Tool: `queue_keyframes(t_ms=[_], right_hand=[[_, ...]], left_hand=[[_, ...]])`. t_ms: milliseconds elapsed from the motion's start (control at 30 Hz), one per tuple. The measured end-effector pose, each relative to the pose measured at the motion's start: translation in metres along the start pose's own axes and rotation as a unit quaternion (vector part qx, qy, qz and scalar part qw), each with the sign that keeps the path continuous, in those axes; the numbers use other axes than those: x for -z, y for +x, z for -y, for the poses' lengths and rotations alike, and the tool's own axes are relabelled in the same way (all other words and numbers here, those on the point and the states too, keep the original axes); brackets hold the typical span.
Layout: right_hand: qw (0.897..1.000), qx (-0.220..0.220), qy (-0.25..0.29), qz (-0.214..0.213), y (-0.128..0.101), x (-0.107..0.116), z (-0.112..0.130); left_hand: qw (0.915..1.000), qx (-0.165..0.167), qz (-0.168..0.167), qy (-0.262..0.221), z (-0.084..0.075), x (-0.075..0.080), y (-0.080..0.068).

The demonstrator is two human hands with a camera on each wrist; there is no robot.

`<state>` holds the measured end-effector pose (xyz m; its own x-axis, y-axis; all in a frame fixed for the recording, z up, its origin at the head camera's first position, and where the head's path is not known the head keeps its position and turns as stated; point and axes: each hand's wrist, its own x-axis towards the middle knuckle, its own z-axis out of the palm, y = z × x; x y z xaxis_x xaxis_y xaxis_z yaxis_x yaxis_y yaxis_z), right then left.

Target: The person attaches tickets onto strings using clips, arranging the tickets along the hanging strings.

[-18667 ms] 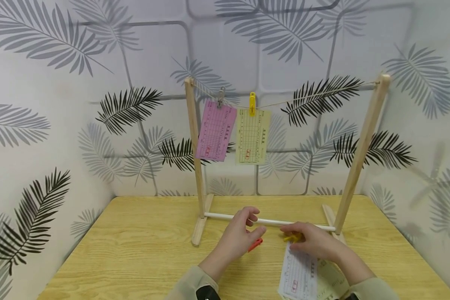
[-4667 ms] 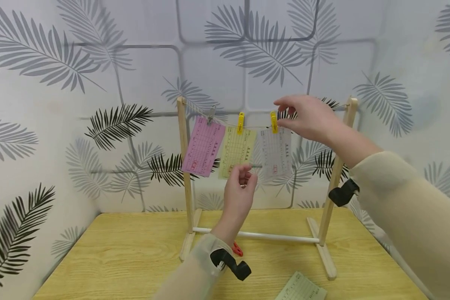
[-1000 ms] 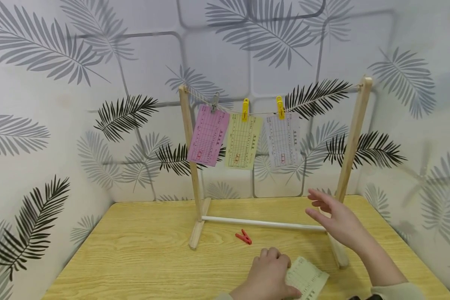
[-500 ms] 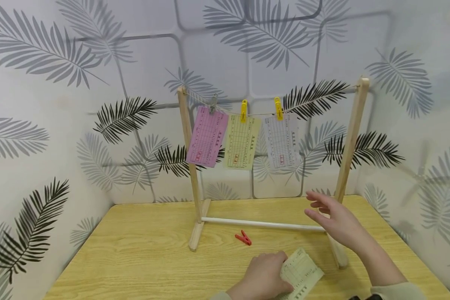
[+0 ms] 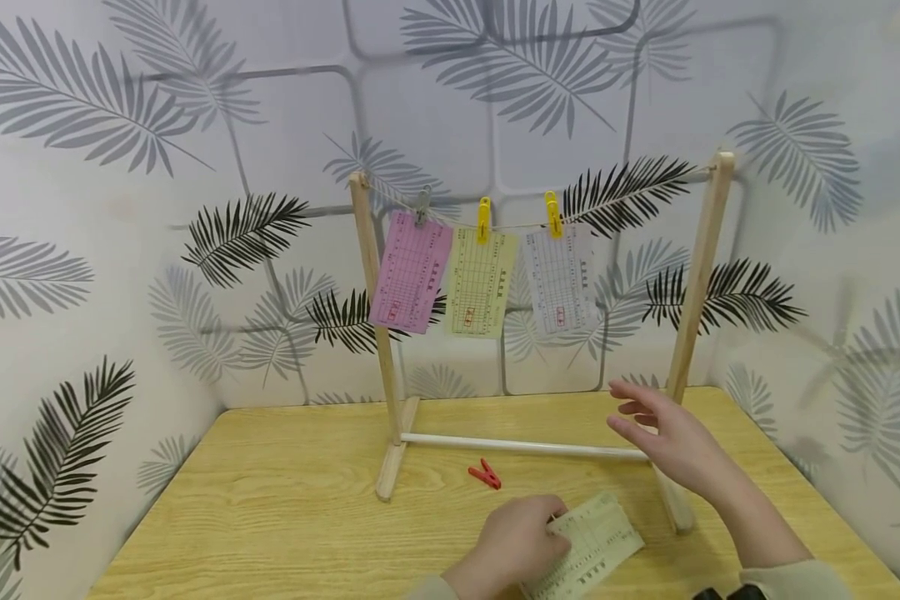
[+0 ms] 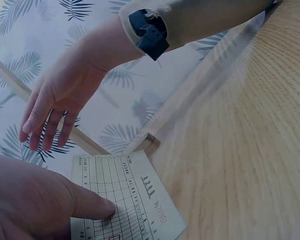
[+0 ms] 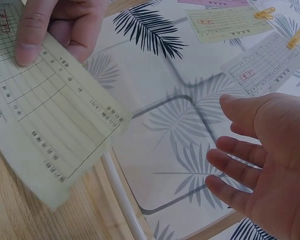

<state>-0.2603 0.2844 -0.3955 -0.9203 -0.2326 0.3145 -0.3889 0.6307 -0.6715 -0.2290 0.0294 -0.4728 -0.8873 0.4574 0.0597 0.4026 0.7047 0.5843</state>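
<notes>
My left hand (image 5: 521, 533) pinches a pale green paper form (image 5: 596, 546) low over the table. In the left wrist view, the thumb lies on the printed face of the form (image 6: 125, 185). Off to the right, my right hand (image 5: 671, 433) is held in the air with loosely spread fingers and nothing in it. A red clothespin (image 5: 485, 474) lies on the table. On the string hang a pink form (image 5: 411, 271) under a grey clip (image 5: 423, 206), a yellow form (image 5: 482, 283) under a yellow clothespin (image 5: 483, 220), and a white form (image 5: 560, 279) under another yellow clothespin (image 5: 553, 214).
A wooden stand holds the string between its left post (image 5: 375, 317) and right post (image 5: 701, 283). Its white crossbar (image 5: 525, 446) runs low across the wooden table (image 5: 270, 500). Leaf-patterned wall covering (image 5: 435, 108) rises behind.
The white form, earlier on the table, now hangs beneath a yellow clothespin. My right hand has come down from the string. My left hand has taken up the green form and drawn it slightly left.
</notes>
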Motion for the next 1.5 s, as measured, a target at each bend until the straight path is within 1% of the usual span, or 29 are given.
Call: queue_keyframes(t_ms=[200, 267, 467, 667, 867, 1100, 1300, 1400, 1500], right_hand=[[1.000, -0.006, 0.005, -0.001, 0.002, -0.003, 0.001], [1.000, -0.004, 0.003, -0.003, 0.003, -0.006, 0.001], [1.000, -0.009, 0.003, -0.002, 0.002, -0.012, -0.002], [1.000, -0.007, 0.008, 0.004, 0.002, -0.016, -0.005], [1.000, -0.003, 0.016, 0.005, 0.004, -0.023, -0.010], [1.000, 0.005, 0.009, 0.016, 0.011, -0.039, -0.008], [0.999, 0.027, 0.011, 0.025, 0.020, -0.056, -0.003], [0.999, 0.033, 0.018, 0.030, 0.023, -0.063, 0.000], [0.999, 0.030, 0.023, 0.039, 0.026, -0.072, 0.002]], left_hand=[[0.9989, -0.012, -0.036, -0.027, 0.008, 0.013, 0.002], [0.9984, -0.014, -0.042, -0.036, 0.009, 0.018, 0.002], [0.9974, -0.002, -0.047, -0.054, 0.017, 0.032, 0.001], [0.9966, 0.007, -0.050, -0.065, 0.029, 0.043, 0.003], [0.9946, 0.017, -0.060, -0.083, 0.041, 0.058, 0.003], [0.9907, 0.025, -0.081, -0.107, 0.060, 0.081, -0.003], [0.9896, 0.014, -0.101, -0.101, 0.075, 0.100, -0.006], [0.9882, 0.018, -0.112, -0.103, 0.082, 0.108, -0.008], [0.9861, 0.022, -0.122, -0.111, 0.089, 0.115, -0.010]])
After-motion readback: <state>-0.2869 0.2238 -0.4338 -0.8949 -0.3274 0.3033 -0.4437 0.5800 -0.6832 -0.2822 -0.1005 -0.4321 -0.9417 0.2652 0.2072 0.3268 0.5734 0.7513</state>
